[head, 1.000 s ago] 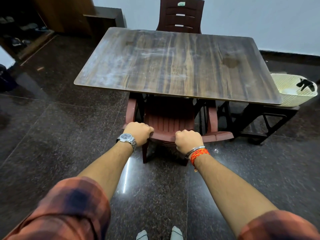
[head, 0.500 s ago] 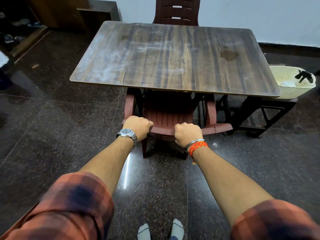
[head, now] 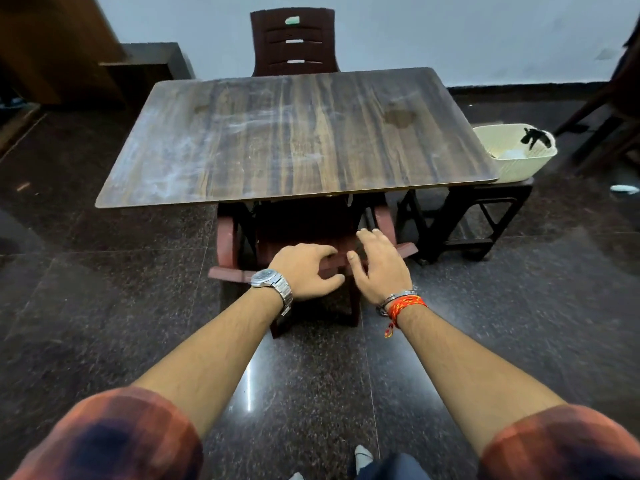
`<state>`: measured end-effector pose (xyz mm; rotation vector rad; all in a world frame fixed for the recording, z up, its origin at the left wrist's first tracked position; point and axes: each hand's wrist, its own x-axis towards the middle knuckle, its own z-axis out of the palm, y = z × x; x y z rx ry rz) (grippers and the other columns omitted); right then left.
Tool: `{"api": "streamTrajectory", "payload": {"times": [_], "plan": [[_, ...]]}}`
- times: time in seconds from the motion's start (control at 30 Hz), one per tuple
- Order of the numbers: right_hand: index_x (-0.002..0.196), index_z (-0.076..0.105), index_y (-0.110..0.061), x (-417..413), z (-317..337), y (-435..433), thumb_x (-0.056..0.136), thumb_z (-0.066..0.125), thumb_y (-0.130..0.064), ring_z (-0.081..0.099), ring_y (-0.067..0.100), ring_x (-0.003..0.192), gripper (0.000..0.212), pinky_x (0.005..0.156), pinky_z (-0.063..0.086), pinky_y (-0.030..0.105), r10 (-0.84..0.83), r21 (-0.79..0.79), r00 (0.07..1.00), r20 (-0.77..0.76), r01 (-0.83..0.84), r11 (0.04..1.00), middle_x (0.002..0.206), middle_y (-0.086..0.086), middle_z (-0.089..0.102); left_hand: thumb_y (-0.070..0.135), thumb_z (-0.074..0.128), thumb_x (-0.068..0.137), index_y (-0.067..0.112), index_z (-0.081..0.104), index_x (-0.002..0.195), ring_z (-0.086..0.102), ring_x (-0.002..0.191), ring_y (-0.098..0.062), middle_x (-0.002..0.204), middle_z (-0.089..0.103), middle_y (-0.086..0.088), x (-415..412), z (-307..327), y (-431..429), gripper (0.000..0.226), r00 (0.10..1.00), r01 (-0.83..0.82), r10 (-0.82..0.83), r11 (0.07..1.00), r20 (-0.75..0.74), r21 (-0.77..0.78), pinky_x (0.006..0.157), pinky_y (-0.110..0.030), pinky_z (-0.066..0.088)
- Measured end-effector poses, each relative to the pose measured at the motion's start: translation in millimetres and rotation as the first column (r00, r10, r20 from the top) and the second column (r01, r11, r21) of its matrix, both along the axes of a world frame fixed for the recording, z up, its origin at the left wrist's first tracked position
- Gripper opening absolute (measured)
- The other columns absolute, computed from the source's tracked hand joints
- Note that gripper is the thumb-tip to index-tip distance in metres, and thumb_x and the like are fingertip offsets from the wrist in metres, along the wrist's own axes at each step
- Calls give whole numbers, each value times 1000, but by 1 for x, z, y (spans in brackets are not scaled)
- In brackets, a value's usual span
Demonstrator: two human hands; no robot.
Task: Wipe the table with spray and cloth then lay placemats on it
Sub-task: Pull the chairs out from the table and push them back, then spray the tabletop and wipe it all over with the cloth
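Observation:
The wood-grain table (head: 294, 140) stands ahead, bare, with pale smears on its left part and a dark stain near the far right. A dark red plastic chair (head: 228, 237) is pushed under its near edge. My left hand (head: 304, 271) curls loosely at the top of the chair's backrest, fingers apart and lifting off. My right hand (head: 381, 265) hovers just above the backrest with fingers spread. No spray, cloth or placemats can be seen on the table.
A cream basket (head: 516, 154) holding a dark object sits on a black stool (head: 485, 209) at the table's right. A second dark chair (head: 294, 43) stands at the far side. Dark wooden furniture (head: 69, 57) is at the back left. The floor is polished dark stone.
Both hands gripped the chair's backrest before; now they have opened and come off it. The view has shifted, so the table sits further right and lower.

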<state>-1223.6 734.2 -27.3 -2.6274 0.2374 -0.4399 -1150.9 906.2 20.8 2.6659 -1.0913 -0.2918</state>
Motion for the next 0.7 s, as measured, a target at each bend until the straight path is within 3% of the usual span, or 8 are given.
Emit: {"api": "streamTrajectory", "payload": {"times": [0.13, 0.3, 0.53, 0.7], "plan": [[138, 47, -9, -6, -5, -56, 94, 43, -39, 35, 24, 138, 54, 112, 32, 43, -108, -50, 994, -1, 108, 993, 144, 8, 47, 55, 55, 91, 21, 56, 139, 64, 116, -24, 129, 67, 0, -3, 0, -56, 59, 998, -8, 11, 998, 58, -58, 94, -35, 50], [138, 46, -8, 2, -9, -159, 92, 37, -42, 36, 26, 138, 58, 114, 29, 42, -143, -100, 989, -20, 141, 985, 146, 9, 45, 56, 51, 94, 20, 47, 146, 60, 122, -23, 137, 62, -2, 16, -9, -165, 63, 999, -40, 41, 997, 13, -62, 98, -35, 47], [142, 41, -10, -7, -10, -329, 90, 50, -35, 33, 26, 140, 58, 115, 27, 40, -226, -127, 966, -125, 210, 969, 151, 8, 38, 56, 50, 95, 16, 35, 153, 51, 133, -25, 150, 50, -4, 31, -10, -332, 73, 998, -42, 40, 998, -46, -42, 108, -36, 40], [143, 39, -10, 15, -8, -419, 90, 54, -32, 32, 27, 139, 59, 115, 27, 40, -331, -54, 930, -158, 327, 943, 152, 9, 34, 52, 55, 94, 14, 32, 153, 49, 134, -29, 151, 48, -8, 52, -14, -427, 74, 988, -57, 40, 992, -149, -112, 108, -38, 40]]}}
